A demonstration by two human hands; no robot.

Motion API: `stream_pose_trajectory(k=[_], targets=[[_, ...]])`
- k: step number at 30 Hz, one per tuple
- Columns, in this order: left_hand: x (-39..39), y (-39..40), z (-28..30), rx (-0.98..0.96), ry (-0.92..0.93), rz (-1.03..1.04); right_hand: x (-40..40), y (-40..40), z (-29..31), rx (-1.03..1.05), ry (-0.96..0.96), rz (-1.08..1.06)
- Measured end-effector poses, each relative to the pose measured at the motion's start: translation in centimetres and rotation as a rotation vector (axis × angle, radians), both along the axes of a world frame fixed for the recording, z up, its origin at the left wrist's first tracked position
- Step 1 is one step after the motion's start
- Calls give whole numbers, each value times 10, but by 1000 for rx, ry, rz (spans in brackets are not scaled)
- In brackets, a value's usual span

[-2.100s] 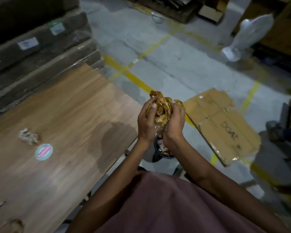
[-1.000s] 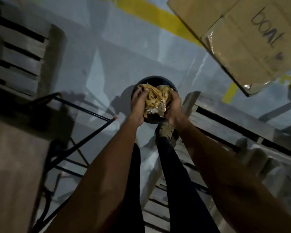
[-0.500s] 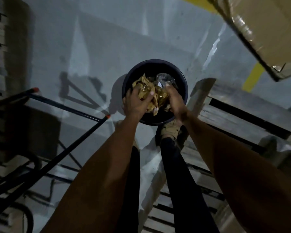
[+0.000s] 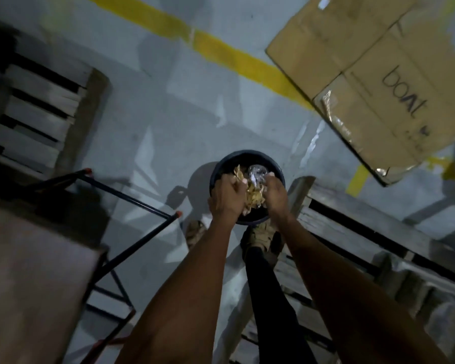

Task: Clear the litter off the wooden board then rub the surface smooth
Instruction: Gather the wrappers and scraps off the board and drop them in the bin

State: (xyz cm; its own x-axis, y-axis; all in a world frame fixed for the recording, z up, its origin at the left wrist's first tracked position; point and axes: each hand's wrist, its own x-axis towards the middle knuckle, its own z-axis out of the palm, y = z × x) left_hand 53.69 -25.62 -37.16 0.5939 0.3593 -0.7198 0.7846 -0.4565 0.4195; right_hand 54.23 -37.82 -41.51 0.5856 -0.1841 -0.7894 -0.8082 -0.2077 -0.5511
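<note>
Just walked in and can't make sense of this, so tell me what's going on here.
A person is bent over a black bin on the floor, pushing a wad of crumpled brown tape and clear plastic litter into it. The left hand grips the brown scraps; the right hand presses against the clear plastic side. The litter sits inside the bin's rim but is not yet let go. A corner of the wooden board shows at lower left, and a flattened cardboard box lies beyond.

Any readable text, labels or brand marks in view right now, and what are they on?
"boAt", handwritten in dark marker on the flattened cardboard box lying on the floor.
Small dark marks below that word on the same cardboard: too small to read.
White sticker at the cardboard's top edge: nothing legible.
</note>
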Motion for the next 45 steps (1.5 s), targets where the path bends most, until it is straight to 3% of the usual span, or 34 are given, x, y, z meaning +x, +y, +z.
stream_pose_trajectory(k=[5, 13, 17, 20, 24, 29, 39, 45], targets=[[-28, 20, 107, -236, -98, 174, -14, 31, 120, 10, -55, -45], [-112, 57, 287, -332, -335, 371, -69, 79, 313, 129, -134, -160], [-154, 87, 350, -288, -469, 436, -95, 103, 379, 175, -225, -62], [-181, 109, 381, -236, -547, 520, -112, 120, 418, 243, -301, 128], [-222, 131, 407, -183, -682, 763, -127, 148, 457, 316, -374, 419], [-262, 143, 437, -124, -843, 1082, -143, 200, 488, 404, -414, 637], [-383, 223, 466, 17, -1039, 1390, -231, 326, 522, 518, -421, 998], [-467, 306, 461, 50, -1006, 1413, -312, 409, 507, 511, -420, 1017]])
